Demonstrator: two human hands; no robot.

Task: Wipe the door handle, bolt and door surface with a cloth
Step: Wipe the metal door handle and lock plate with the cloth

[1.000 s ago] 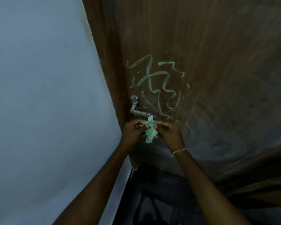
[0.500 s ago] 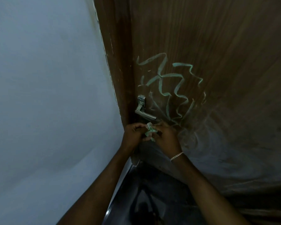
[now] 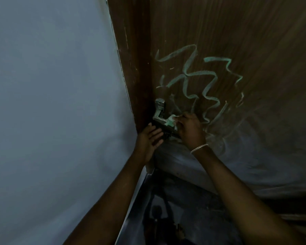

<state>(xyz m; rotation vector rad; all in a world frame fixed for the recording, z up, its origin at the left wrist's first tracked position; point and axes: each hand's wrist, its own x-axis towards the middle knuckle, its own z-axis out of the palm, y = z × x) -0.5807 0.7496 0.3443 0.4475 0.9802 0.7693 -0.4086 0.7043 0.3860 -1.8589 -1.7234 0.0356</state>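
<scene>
the right hand (image 3: 189,128) pinches the green cloth (image 3: 171,121) on the door handle (image 3: 159,112) to wipe it, the left hand (image 3: 149,140) is just below with fingers straight (next it likely needs a rub along the handle, then the scribbled door (image 3: 237,36)).

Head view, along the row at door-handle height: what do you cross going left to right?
wall → door frame → door handle → cloth → right hand → door surface
</scene>
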